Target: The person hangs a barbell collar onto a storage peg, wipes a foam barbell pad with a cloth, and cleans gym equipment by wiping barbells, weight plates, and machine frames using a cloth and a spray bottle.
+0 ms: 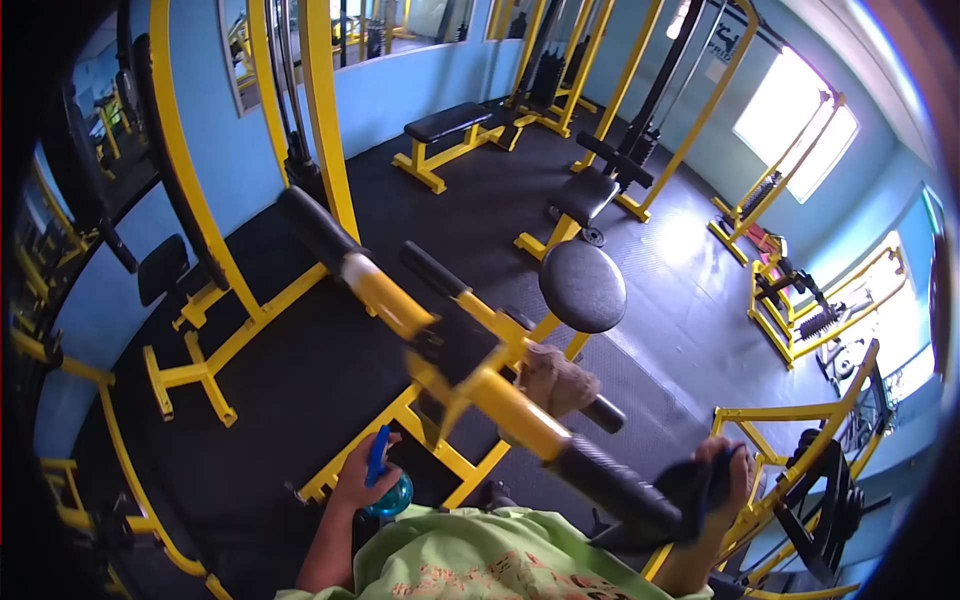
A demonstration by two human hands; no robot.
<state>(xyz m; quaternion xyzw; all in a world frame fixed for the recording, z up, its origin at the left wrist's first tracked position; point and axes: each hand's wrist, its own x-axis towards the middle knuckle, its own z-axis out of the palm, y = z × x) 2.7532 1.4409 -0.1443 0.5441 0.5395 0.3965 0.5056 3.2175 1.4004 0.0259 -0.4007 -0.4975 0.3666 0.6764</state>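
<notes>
My left hand (362, 478) is closed around a spray bottle (394, 496) with a blue trigger head and a teal, see-through body. It is held low, just in front of my green shirt. My right hand (728, 470) grips a dark cloth (685, 492), which is pressed against the end of a black foam roller (618, 482). The roller sits on a thick yellow bar (520, 412) of a gym machine that crosses in front of me. A brownish, crumpled cloth (558, 380) lies on the machine frame behind the bar.
A round black seat pad (583, 286) stands just beyond the bar. Yellow machine frames rise at the left (205, 200) and right (780, 440). Farther back are a black bench (448, 122) and cable machines. Black rubber matting (290, 370) covers the floor.
</notes>
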